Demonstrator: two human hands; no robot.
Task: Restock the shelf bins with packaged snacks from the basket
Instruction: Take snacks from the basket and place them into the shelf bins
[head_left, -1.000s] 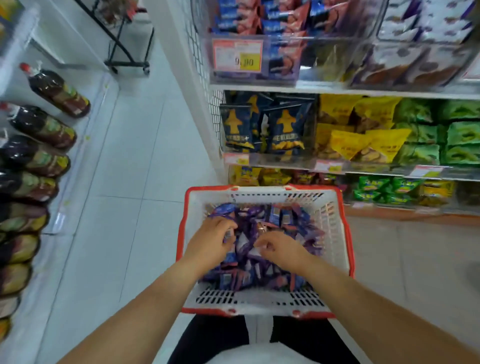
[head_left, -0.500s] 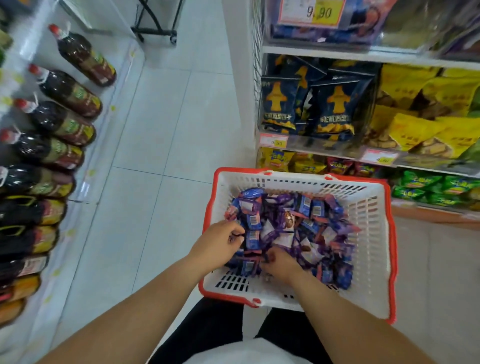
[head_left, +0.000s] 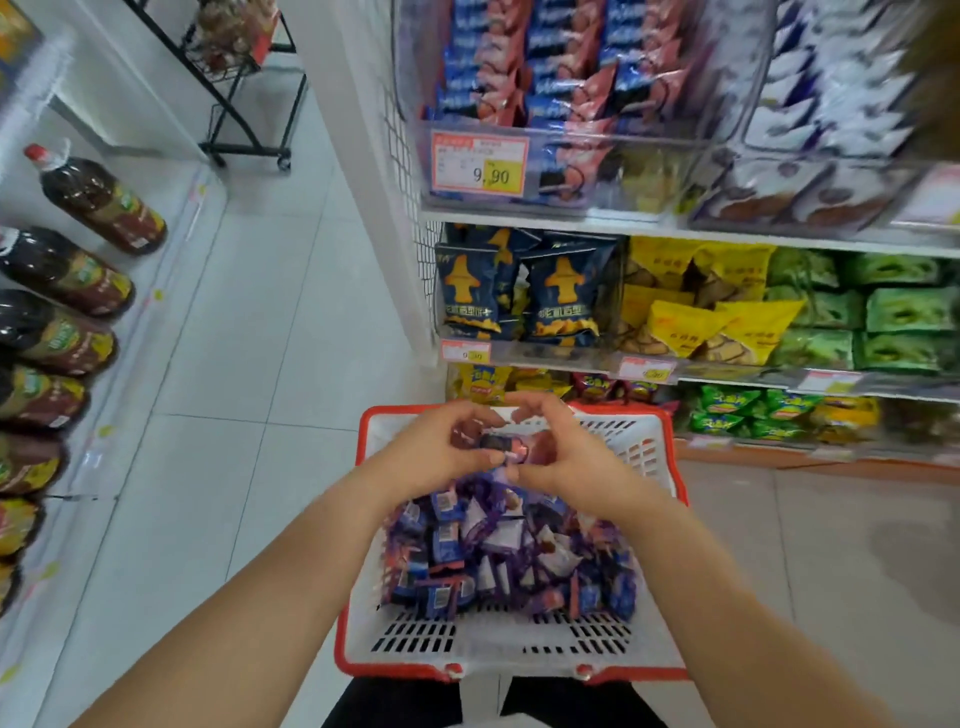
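The white shelf (head_left: 675, 228) is the landmark. On its top board stand clear bins (head_left: 571, 171), the left one full of blue and pink packets (head_left: 545, 78) with a price tag (head_left: 480, 165) on its front, the right one full of white packets (head_left: 831, 104). One board below lie dark blue bags (head_left: 514, 296), then yellow bags (head_left: 696, 312), then green bags (head_left: 893, 312). Left of the shelf, the tiled floor (head_left: 270, 338) carries a black wheeled rack (head_left: 239, 78).
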